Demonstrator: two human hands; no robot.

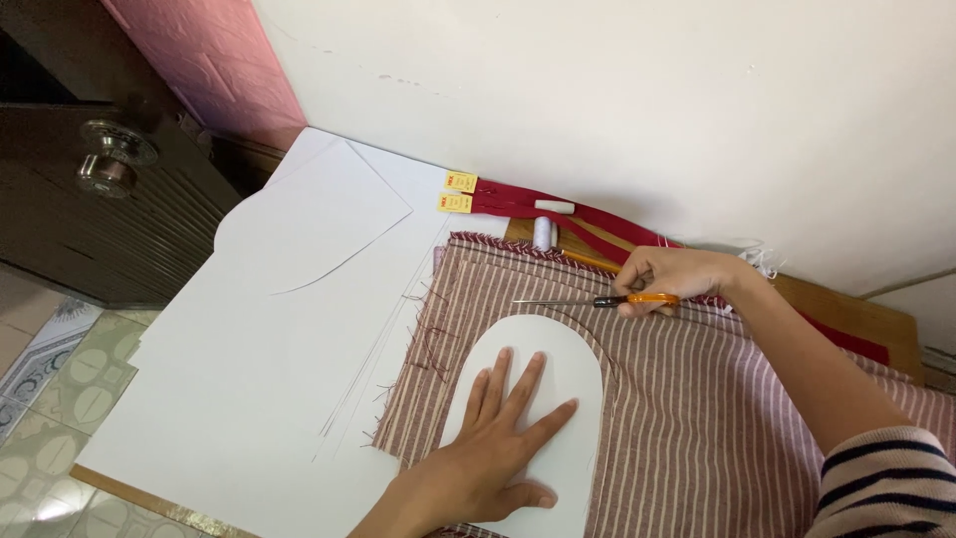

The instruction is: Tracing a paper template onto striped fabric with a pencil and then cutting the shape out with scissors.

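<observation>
light: bright, even daylight | shadows: soft (faint under the hands) | focus: sharp | glare: none

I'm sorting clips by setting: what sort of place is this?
Likely a home sewing corner: striped fabric under a rounded white paper pattern, red zippers against the wall, and a door with a round knob nearby.

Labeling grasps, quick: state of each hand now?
Left hand: open, flat on white rounded paper pattern.
Right hand: closed on orange-handled scissors.
</observation>
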